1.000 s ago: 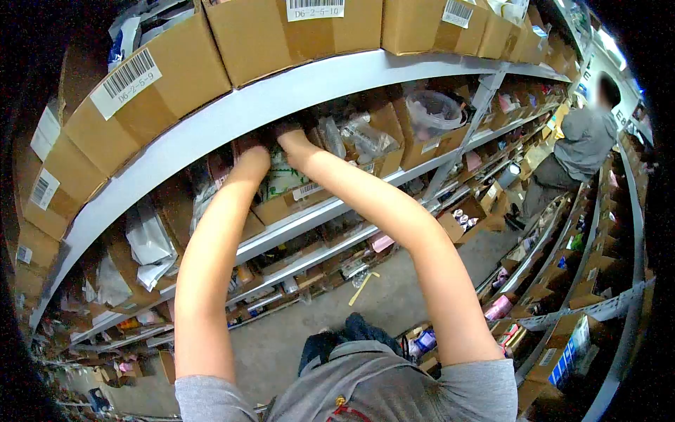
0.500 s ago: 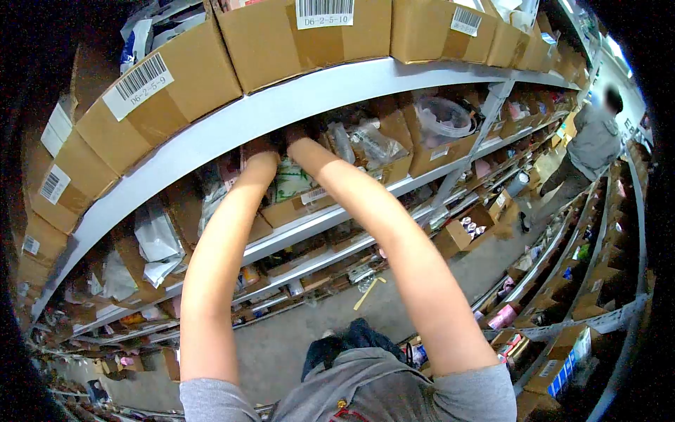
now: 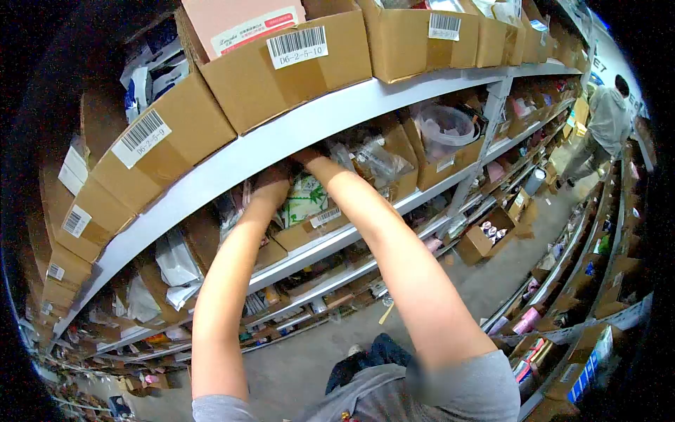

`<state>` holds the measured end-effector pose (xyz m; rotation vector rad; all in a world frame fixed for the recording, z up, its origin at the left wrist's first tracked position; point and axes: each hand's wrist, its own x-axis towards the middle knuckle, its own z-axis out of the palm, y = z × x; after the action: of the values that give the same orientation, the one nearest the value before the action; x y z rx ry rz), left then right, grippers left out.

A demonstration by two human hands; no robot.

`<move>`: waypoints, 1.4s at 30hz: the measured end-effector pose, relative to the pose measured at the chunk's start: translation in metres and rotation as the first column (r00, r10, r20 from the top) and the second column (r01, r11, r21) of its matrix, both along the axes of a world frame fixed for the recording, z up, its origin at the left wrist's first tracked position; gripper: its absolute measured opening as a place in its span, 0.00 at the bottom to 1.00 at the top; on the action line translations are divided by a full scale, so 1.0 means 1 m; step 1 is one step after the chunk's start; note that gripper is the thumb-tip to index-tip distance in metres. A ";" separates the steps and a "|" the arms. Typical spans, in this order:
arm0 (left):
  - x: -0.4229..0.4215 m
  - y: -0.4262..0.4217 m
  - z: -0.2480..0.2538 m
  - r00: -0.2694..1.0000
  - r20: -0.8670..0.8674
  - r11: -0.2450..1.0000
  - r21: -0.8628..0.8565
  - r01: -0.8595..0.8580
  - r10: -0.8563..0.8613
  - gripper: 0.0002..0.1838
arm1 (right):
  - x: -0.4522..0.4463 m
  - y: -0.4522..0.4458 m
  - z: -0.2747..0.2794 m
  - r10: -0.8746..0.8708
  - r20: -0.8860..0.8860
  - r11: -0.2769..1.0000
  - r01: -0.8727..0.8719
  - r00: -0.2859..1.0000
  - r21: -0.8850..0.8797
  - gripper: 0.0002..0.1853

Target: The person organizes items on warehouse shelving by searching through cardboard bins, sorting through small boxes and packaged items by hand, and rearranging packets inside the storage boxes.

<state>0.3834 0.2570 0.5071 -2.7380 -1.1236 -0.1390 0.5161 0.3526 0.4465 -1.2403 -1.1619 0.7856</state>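
Both arms reach into an open cardboard box [image 3: 302, 235] on the shelf below the top row. My left hand [image 3: 273, 184] is at the left side of a white package with green leaf print [image 3: 306, 195]. My right hand [image 3: 305, 157] goes in deeper, behind that package and under the upper shelf beam. Shadow and the beam hide the fingers of both hands, so I cannot see what they hold. Clear plastic-wrapped items [image 3: 380, 160] fill the box just to the right.
Above runs a white shelf beam [image 3: 295, 126] carrying labelled boxes, one holding a pink box [image 3: 242, 21]. A clear plastic tub [image 3: 444, 130] stands to the right. Another shelf row [image 3: 598, 281] lines the aisle's right side. A person [image 3: 606, 126] is farther down the aisle.
The view has tilted and shifted, bringing the pink box and more of the leaf-print package into sight. Both hands stay inside the box. The other person appears farther away.
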 end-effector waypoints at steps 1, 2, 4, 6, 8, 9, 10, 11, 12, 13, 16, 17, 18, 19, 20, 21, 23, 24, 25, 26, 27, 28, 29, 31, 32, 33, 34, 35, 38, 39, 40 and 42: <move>0.000 0.006 -0.004 0.997 0.079 0.999 -0.029 0.015 -0.013 0.22 | 0.000 0.002 -0.001 0.006 -0.013 1.000 -0.006 1.000 -0.002 0.26; 0.001 0.012 -0.008 0.996 -0.093 0.999 -0.049 -0.001 -0.004 0.22 | 0.001 0.004 -0.002 0.014 -0.018 1.000 -0.014 1.000 -0.003 0.26; 0.001 0.020 -0.018 0.988 -0.152 0.997 0.060 0.046 -0.036 0.22 | 0.005 -0.001 -0.002 0.022 -0.012 1.000 -0.022 1.000 -0.013 0.26; 0.002 0.025 -0.023 0.975 -0.212 0.983 0.153 0.098 -0.064 0.22 | 0.011 -0.006 0.000 0.027 0.007 0.999 -0.027 1.000 -0.026 0.26; 0.009 0.030 -0.020 0.998 0.047 0.999 0.035 -0.035 0.033 0.23 | 0.015 -0.013 0.001 0.031 0.027 0.999 -0.030 0.999 -0.043 0.26; 0.010 0.030 -0.017 0.990 0.116 0.996 0.008 -0.086 0.085 0.23 | 0.018 -0.016 0.001 0.033 0.033 0.998 -0.031 0.999 -0.052 0.26; 0.011 0.029 -0.015 0.985 0.131 0.994 0.008 -0.110 0.108 0.23 | 0.019 -0.019 0.001 0.035 0.038 0.998 -0.032 0.999 -0.056 0.25; 0.011 0.028 -0.012 0.982 0.139 0.992 0.007 -0.129 0.127 0.23 | 0.020 -0.022 0.001 0.036 0.040 0.997 -0.033 0.999 -0.064 0.25; 0.010 0.027 -0.010 0.981 0.141 0.990 0.011 -0.138 0.135 0.23 | 0.020 -0.024 0.001 0.037 0.044 0.997 -0.034 0.998 -0.067 0.25; 0.011 0.026 -0.010 0.980 0.140 0.989 0.015 -0.146 0.142 0.22 | 0.019 -0.026 0.001 0.037 0.045 0.997 -0.033 0.998 -0.071 0.25; 0.011 0.023 -0.009 0.976 0.145 0.986 0.015 -0.163 0.160 0.22 | 0.017 -0.031 0.001 0.040 0.052 0.996 -0.036 0.998 -0.079 0.25; 0.011 0.022 -0.009 0.976 0.143 0.986 0.015 -0.166 0.162 0.22 | 0.015 -0.033 0.000 0.041 0.052 0.996 -0.037 0.998 -0.080 0.25; 0.011 0.021 -0.008 0.976 0.143 0.985 0.017 -0.169 0.165 0.22 | 0.014 -0.033 0.000 0.042 0.053 0.996 -0.038 0.998 -0.083 0.25; 0.011 0.020 -0.008 0.976 0.143 0.985 0.018 -0.171 0.167 0.22 | 0.011 -0.032 0.000 0.044 0.056 0.996 -0.039 0.997 -0.085 0.25; 0.011 0.020 -0.007 0.976 0.141 0.985 0.021 -0.172 0.167 0.22 | 0.008 -0.032 -0.001 0.041 0.059 0.996 -0.036 0.997 -0.084 0.25; 0.012 0.019 -0.008 0.976 0.141 0.985 0.019 -0.172 0.167 0.22 | 0.004 -0.031 -0.002 0.039 0.063 0.996 -0.034 0.997 -0.087 0.25; 0.012 0.019 -0.008 0.975 0.140 0.984 0.017 -0.176 0.172 0.21 | -0.005 -0.028 -0.003 0.036 0.075 0.996 -0.029 0.997 -0.089 0.25; 0.012 0.019 -0.009 0.975 0.135 0.984 0.021 -0.179 0.175 0.21 | -0.009 -0.026 -0.004 0.037 0.081 0.996 -0.030 0.996 -0.087 0.25; 0.012 0.019 -0.009 0.976 0.134 0.984 0.022 -0.178 0.174 0.21 | -0.013 -0.025 -0.004 0.035 0.087 0.996 -0.028 0.996 -0.088 0.25; 0.013 0.018 -0.009 0.977 0.126 0.984 0.027 -0.179 0.174 0.21 | -0.017 -0.023 -0.005 0.036 0.093 0.996 -0.028 0.995 -0.089 0.25; 0.012 0.019 -0.011 0.977 0.124 0.983 0.030 -0.179 0.174 0.21 | -0.020 -0.023 -0.006 0.032 0.095 0.996 -0.024 0.995 -0.090 0.25; 0.013 0.019 -0.012 0.978 0.115 0.983 0.032 -0.180 0.175 0.21 | -0.021 -0.023 -0.007 0.027 0.098 0.996 -0.019 0.995 -0.090 0.24; 0.011 0.019 -0.013 0.978 0.115 0.984 0.034 -0.177 0.173 0.21 | -0.020 -0.024 -0.008 0.022 0.095 0.996 -0.013 0.995 -0.092 0.24; 0.010 0.021 -0.012 0.979 0.113 0.984 0.047 -0.174 0.168 0.21 | -0.016 -0.028 -0.012 0.017 0.086 0.995 -0.008 0.996 -0.097 0.24; 0.008 0.022 -0.012 0.980 0.115 0.984 0.052 -0.172 0.165 0.21 | -0.013 -0.033 -0.011 0.015 0.083 0.995 -0.006 0.996 -0.100 0.24; 0.007 0.022 -0.012 0.981 0.110 0.984 0.060 -0.167 0.159 0.21 | -0.010 -0.037 -0.010 0.014 0.074 0.995 -0.006 0.997 -0.103 0.24; 0.006 0.022 -0.013 0.982 0.110 0.984 0.065 -0.164 0.156 0.21 | -0.007 -0.044 -0.012 0.005 0.064 0.994 0.002 0.998 -0.106 0.24; 0.006 0.023 -0.014 0.982 0.108 0.984 0.074 -0.164 0.155 0.21 | -0.003 -0.048 -0.011 0.002 0.056 0.994 0.004 0.998 -0.111 0.24; 0.004 0.024 -0.015 0.983 0.111 0.982 0.099 -0.159 0.147 0.20 | -0.001 -0.055 -0.015 -0.007 0.046 0.994 0.012 0.999 -0.110 0.24; 0.004 0.025 -0.014 0.983 0.113 0.982 0.107 -0.159 0.146 0.20 | -0.001 -0.055 -0.016 -0.010 0.045 0.994 0.015 0.999 -0.109 0.24; 0.003 0.025 -0.014 0.982 0.121 0.981 0.113 -0.159 0.145 0.20 | -0.001 -0.055 -0.016 -0.012 0.045 0.994 0.017 0.999 -0.108 0.24; 0.001 0.028 -0.013 0.982 0.126 0.979 0.127 -0.156 0.140 0.20 | -0.001 -0.051 -0.017 -0.017 0.037 0.994 0.021 0.999 -0.104 0.24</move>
<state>0.3845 0.2845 0.4938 -2.5439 -1.2931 -0.3453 0.5152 0.3015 0.4296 -1.3550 -1.1487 0.8211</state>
